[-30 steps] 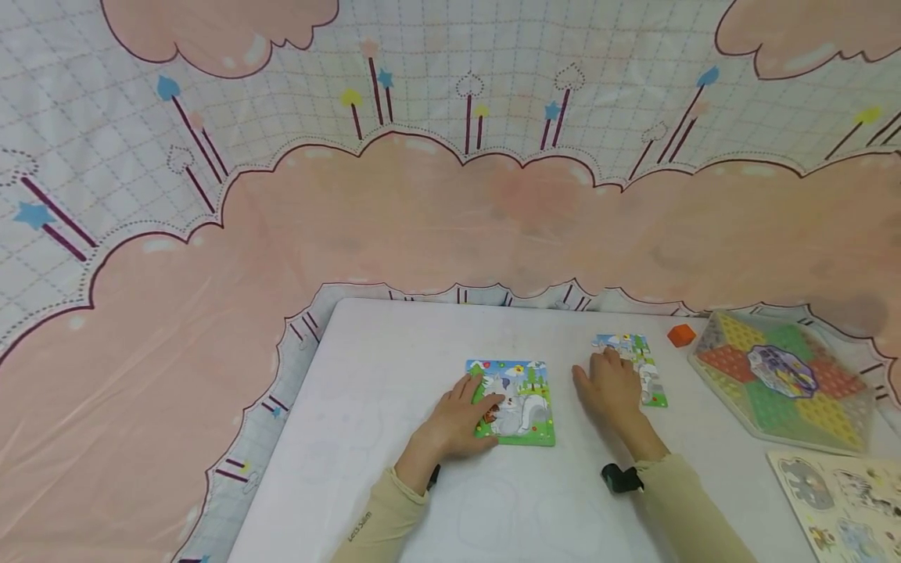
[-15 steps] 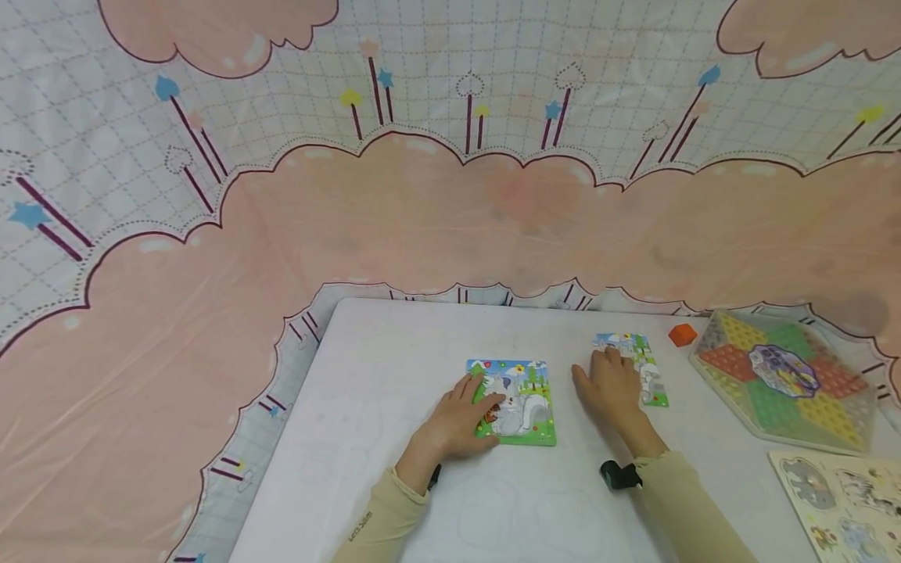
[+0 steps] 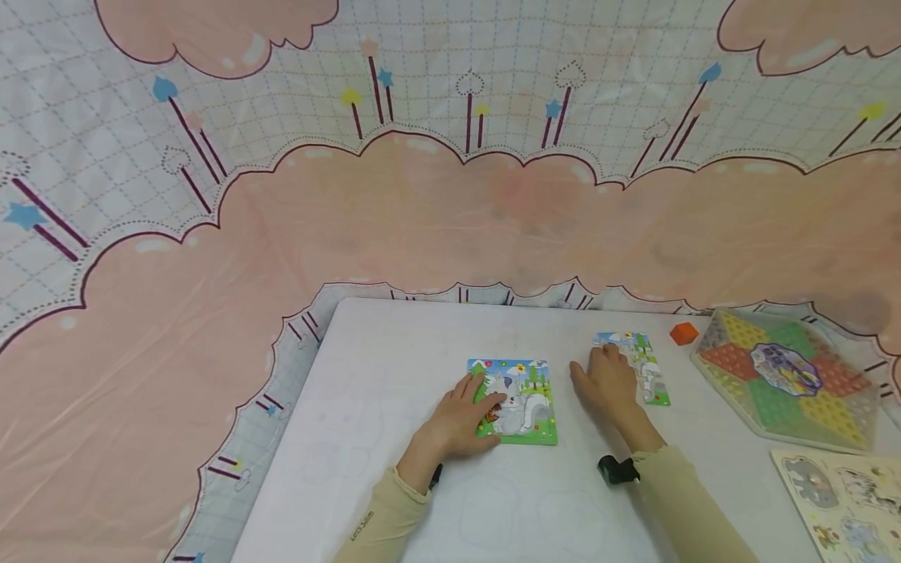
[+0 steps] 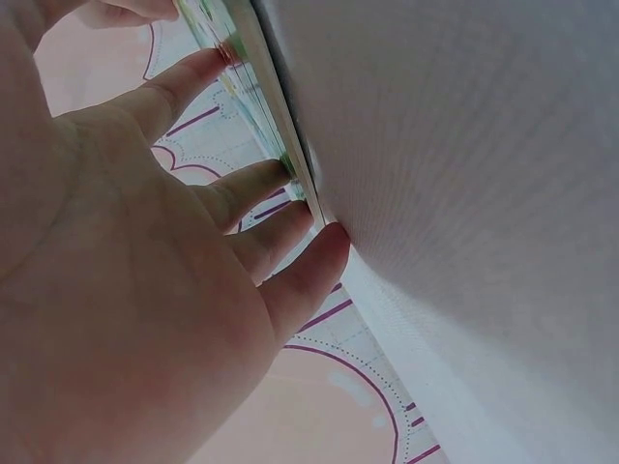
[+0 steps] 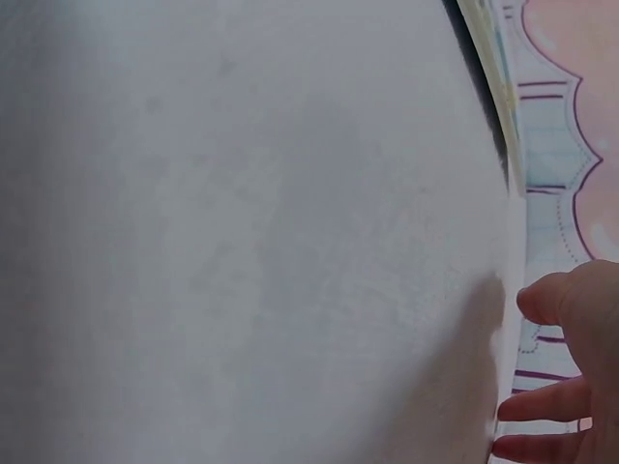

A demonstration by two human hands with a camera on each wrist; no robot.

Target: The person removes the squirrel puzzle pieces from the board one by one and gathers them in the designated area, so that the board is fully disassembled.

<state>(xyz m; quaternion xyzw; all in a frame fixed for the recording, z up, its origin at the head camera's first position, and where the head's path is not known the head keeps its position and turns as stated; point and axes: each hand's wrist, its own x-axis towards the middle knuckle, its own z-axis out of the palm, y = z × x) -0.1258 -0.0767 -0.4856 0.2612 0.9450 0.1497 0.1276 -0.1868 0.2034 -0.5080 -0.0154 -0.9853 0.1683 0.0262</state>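
In the head view, a square squirrel puzzle board (image 3: 531, 414) with a green border lies at the middle of the white table. My left hand (image 3: 457, 422) rests along its left side, thumb and fingers spread over the picture. The left wrist view shows the fingertips (image 4: 329, 242) at the board's edge (image 4: 276, 97). Farther right and back lies a second picture puzzle (image 3: 653, 375), partly hidden behind my right hand (image 3: 611, 383). That hand rests low with fingers loosely bent. In the right wrist view, its thumb and fingers (image 5: 551, 404) are apart, with nothing between them.
An orange block (image 3: 683, 334) sits near the table's back edge. Beside it lies a clear octagonal case (image 3: 784, 383) of coloured pieces. A pale wooden animal puzzle board (image 3: 838, 500) is at the front right. A patterned cloth (image 3: 422, 211) hangs behind the white table (image 3: 366, 367).
My right hand has edged very slightly left, exposing a bit more of the second puzzle. My left hand and the squirrel puzzle stay together, and the head view has shifted slightly.
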